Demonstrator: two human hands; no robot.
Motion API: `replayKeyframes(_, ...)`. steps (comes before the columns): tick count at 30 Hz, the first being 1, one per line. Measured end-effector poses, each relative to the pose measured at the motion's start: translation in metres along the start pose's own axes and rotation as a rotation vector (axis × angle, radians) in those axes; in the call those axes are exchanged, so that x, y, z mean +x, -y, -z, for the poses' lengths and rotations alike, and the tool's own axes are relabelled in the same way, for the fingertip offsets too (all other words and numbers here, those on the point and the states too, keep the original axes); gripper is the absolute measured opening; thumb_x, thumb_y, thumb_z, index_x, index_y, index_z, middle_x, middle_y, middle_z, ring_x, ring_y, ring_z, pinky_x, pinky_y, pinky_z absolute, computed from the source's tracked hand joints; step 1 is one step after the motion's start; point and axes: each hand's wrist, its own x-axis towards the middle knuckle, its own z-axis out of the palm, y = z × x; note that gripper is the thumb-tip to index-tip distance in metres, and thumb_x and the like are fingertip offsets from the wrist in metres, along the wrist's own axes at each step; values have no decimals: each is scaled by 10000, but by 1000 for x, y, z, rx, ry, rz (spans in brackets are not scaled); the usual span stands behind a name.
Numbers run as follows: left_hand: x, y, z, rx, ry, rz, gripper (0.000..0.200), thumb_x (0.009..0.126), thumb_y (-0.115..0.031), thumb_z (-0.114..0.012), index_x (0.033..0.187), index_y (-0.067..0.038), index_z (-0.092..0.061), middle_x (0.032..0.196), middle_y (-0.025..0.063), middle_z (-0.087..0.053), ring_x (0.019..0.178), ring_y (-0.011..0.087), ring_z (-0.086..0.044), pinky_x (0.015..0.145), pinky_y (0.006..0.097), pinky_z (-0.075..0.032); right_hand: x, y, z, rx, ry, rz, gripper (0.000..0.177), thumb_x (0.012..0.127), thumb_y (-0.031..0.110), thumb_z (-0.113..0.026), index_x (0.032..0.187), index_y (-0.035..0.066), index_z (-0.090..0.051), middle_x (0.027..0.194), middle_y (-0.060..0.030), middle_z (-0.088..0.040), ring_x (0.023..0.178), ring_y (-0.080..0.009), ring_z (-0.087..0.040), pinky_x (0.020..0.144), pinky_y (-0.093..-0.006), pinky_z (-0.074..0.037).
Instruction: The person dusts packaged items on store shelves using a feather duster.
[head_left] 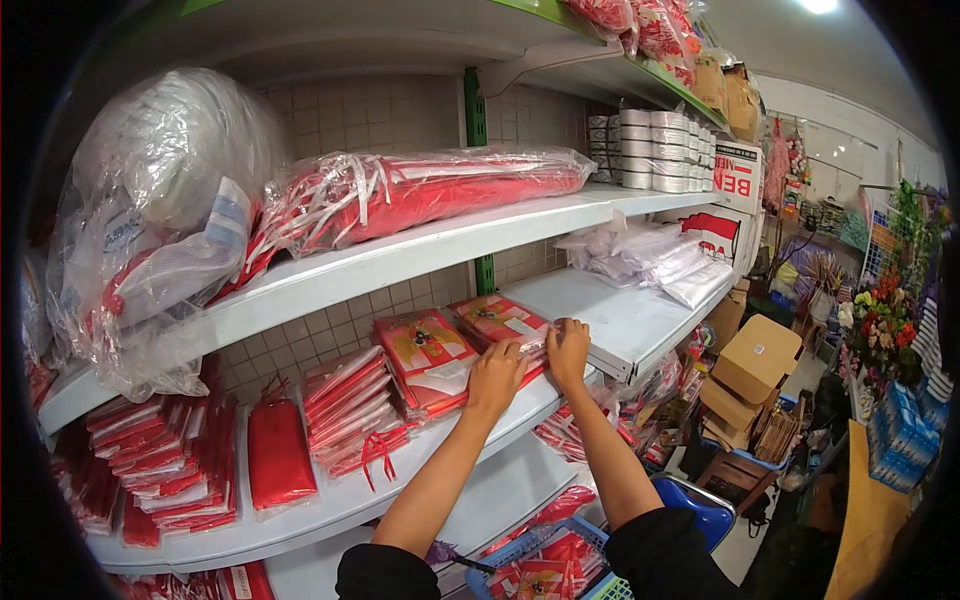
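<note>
A stack of red packets in transparent wrap [500,318] lies on the middle shelf, its top one printed with a round yellow picture. My left hand [497,375] grips its front edge, fingers curled over the wrap. At the right end of the same stack, my right hand [568,352] presses with bent fingers. Both thumbs are partly hidden. Just left of my left hand sits another stack of similar red packets [425,350]. Farther left are a leaning pile of wrapped red packets [345,405] with a red ribbon hanging over the shelf edge.
Above runs a shelf [420,230] bearing a long wrapped red bundle [430,190] and white spools [655,150]. Transparent bags [650,255] lie on the shelf to the right. Below me stands a blue basket [490,580] with red packets. An open cardboard box [760,355] is at right.
</note>
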Motion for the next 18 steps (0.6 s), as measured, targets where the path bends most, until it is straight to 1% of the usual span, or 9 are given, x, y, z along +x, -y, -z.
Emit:
replayKeyframes(3,0,0,-1,37,-12,-28,210,770,-184,-618,896,-18,-623,887,108,-610,856,274,-582,756,386,-474,1,-2,-4,76,-36,24,159,837,132,-515,898,-5,-568,853,-192,-547,871,-347,-495,755,-434,-391)
replayKeyframes(6,-1,-3,2,89,16,-38,181,761,-180,-620,847,-22,-643,872,105,-625,863,259,-575,764,386,-464,3,4,2,122,-56,-103,143,852,109,-489,894,-4,-567,813,-210,-541,807,-369,-508,719,-439,-404)
replayKeyframes(9,-2,-5,4,100,-5,-33,178,763,-180,-618,844,-23,-644,868,104,-625,853,260,-577,748,388,-465,3,1,-1,130,-60,-99,176,856,146,-502,926,0,-571,812,-219,-543,769,-378,-518,715,-444,-410)
replayKeyframes(12,-3,1,-4,90,-27,4,177,766,-179,-611,844,-24,-644,868,103,-625,850,264,-580,747,390,-466,1,11,8,154,19,-47,231,833,181,-543,969,-3,-574,840,-209,-553,827,-367,-513,754,-436,-409)
replayKeyframes(15,-5,6,-10,85,-26,22,181,766,-181,-609,836,-18,-640,862,105,-623,845,269,-581,748,392,-467,0,8,2,60,56,106,313,803,199,-579,1037,-7,-554,886,-197,-562,885,-354,-497,792,-422,-404)
replayKeyframes(18,-4,5,-9,88,-24,23,191,755,-176,-619,847,-10,-646,871,102,-628,857,263,-579,753,390,-466,-1,8,2,54,100,61,356,786,183,-586,1078,-12,-522,987,-185,-544,942,-341,-474,822,-414,-393)
